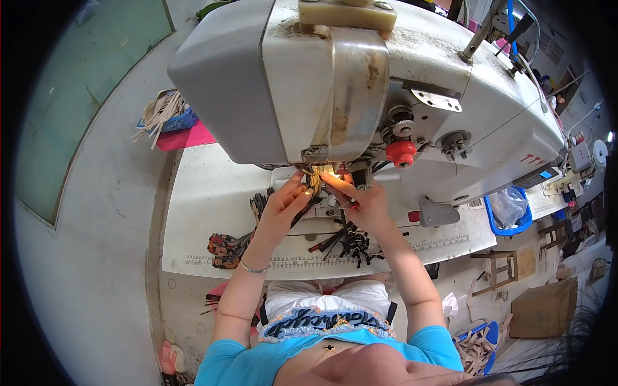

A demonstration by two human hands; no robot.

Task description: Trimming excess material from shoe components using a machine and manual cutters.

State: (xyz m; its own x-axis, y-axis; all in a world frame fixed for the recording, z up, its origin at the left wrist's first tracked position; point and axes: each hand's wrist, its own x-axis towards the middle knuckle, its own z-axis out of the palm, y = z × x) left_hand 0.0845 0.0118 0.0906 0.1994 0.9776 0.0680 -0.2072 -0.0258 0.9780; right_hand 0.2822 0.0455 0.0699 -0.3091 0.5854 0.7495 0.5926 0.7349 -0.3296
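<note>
My left hand (293, 198) is closed in a pinch under the head of a white sewing machine (296, 96). Between its fingers is a dark narrow strip (313, 191), lit yellow by the machine's lamp. My right hand (362, 201) is closed at the other side of the needle area, its forefinger reaching toward the strip. What its fingers hold is hidden; a bit of red and black shows beside them. A bundle of dark strips with reddish-brown ends (230, 249) lies by my left forearm. Short black strips (354, 243) lie in a pile between my forearms.
A ruler tape (296, 261) runs along the table's (193, 193) near edge. At the left stands a blue basket of pale strips (168, 116). A blue bin with a plastic bag (508, 209) is at the right, near a wooden stool (502, 267) and a cardboard box (544, 309).
</note>
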